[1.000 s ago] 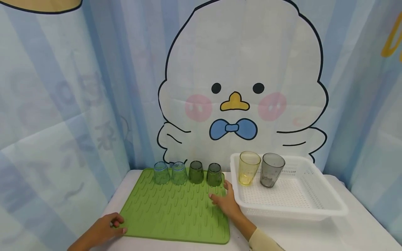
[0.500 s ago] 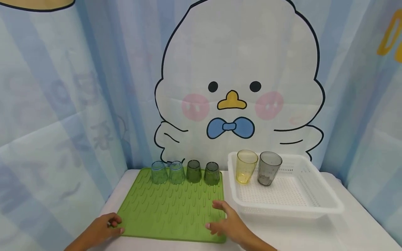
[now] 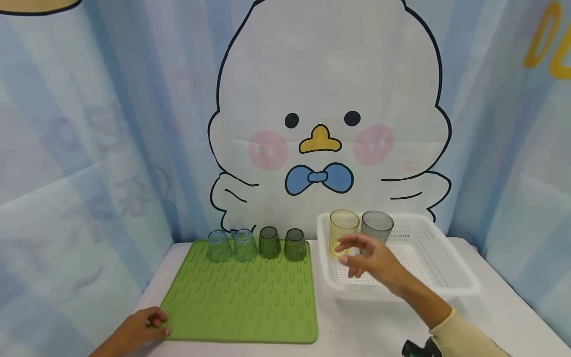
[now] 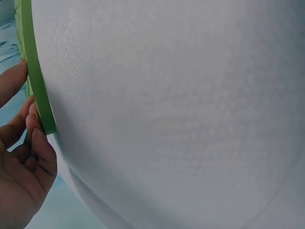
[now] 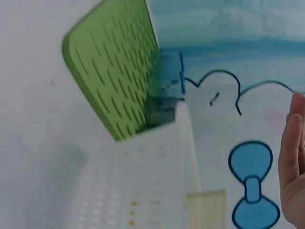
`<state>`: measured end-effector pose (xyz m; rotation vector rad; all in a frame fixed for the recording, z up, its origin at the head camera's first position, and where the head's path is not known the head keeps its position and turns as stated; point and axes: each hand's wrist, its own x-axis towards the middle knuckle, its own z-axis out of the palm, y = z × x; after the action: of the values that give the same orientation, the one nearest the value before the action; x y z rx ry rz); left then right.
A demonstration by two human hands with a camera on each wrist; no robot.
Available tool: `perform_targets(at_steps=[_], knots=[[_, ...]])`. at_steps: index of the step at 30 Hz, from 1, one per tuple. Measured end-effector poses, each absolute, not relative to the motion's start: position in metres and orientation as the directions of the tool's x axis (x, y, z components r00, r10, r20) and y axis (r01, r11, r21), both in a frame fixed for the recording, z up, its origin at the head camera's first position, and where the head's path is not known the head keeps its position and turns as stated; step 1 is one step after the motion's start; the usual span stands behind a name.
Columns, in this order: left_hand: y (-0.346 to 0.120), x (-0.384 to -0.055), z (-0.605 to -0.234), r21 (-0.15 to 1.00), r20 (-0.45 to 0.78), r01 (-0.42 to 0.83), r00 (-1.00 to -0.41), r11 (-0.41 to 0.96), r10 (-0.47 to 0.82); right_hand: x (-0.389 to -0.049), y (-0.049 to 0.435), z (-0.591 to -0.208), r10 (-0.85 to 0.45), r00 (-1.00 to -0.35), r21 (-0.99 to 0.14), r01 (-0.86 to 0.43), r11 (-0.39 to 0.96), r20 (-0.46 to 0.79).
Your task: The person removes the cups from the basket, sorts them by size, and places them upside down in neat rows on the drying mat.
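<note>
In the head view my left hand (image 3: pixel 142 327) is at the front left corner of a green ribbed drying mat (image 3: pixel 241 307), thumb and curled fingers holding its edge. The left wrist view shows those fingertips against the mat's green edge (image 4: pixel 37 71). My right hand (image 3: pixel 372 258) hovers over a white perforated basket (image 3: pixel 455 277), holding nothing, fingers spread and loosely bent. Behind it, an upright yellow glass (image 3: pixel 343 223) and an upright grey glass (image 3: pixel 376 223) stand in the basket, partly covered by the hand. The right wrist view catches only part of the right hand (image 5: pixel 293 162).
Along the mat's back edge, two bluish glasses (image 3: pixel 219 248) and two dark glasses (image 3: pixel 269 244) stand upside down in a row. A white cloth (image 3: pixel 357 327) covers the table. Behind hangs a blue-and-white curtain (image 3: pixel 325 89) with a cartoon bird.
My right hand has come back from beside the last dark glass, then swung right and over the basket. The left hand stays at the mat's corner. The head view has shifted slightly.
</note>
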<state>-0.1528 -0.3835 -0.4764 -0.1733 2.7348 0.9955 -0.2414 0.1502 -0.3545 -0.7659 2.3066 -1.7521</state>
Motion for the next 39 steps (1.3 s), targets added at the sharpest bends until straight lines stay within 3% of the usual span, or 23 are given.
perform_targets(at_steps=[3,10,18,30,39], knots=[[-0.383,-0.152,-0.476,0.626,-0.297,-0.25,-0.952,0.738,-0.071,-0.267,0.172,-0.341,-0.397,-0.893,-0.926,-0.312,0.211,0.211],[-0.385,-0.15,-0.478,0.642,-0.316,-0.257,-0.947,0.723,-0.056,-0.322,0.209,-0.331,-0.221,-0.955,-0.89,-0.27,0.368,0.198],[-0.384,-0.15,-0.479,0.674,-0.332,-0.273,-0.942,0.687,-0.049,-0.349,0.234,-0.342,-0.082,-0.993,-0.862,-0.115,0.494,0.085],[-0.395,-0.151,-0.478,0.744,-0.346,-0.219,-0.934,0.631,0.084,-0.358,0.243,-0.364,-0.138,-0.982,-0.807,0.026,0.59,-0.132],[-0.399,-0.152,-0.477,0.774,-0.338,-0.195,-0.932,0.603,0.132,-0.36,0.24,-0.372,-0.116,-0.981,-0.753,0.043,0.657,-0.157]])
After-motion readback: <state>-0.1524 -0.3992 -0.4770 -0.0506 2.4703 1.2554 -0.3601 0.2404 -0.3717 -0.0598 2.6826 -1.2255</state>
